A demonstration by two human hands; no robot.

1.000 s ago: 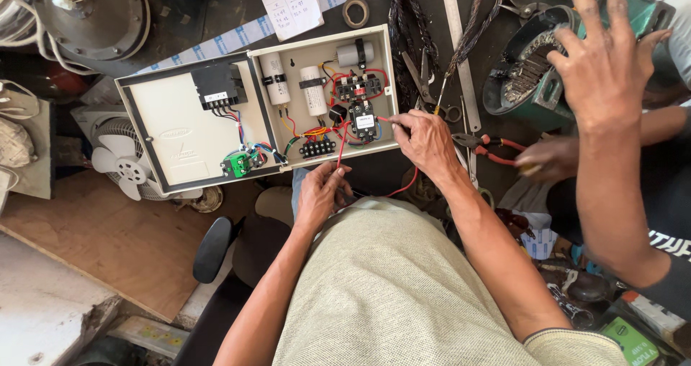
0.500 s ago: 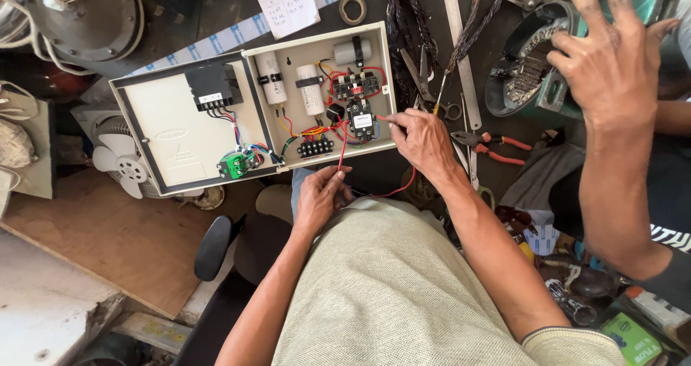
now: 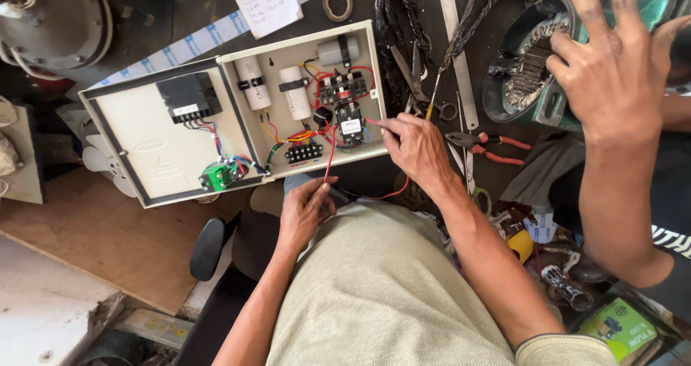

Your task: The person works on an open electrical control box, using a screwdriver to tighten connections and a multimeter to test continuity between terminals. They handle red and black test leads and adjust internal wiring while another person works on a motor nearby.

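Shifted a touch rightward, right hand [image 3: 417,150] pinching the red wire [image 3: 330,163] at the open control box [image 3: 237,114], left hand [image 3: 306,208] clamping its lower end, wiring seemingly only partway done, end not yet terminated.

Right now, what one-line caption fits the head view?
Left hand and right hand hold a red wire at an open electrical control box; another person's hand grips a motor stator.
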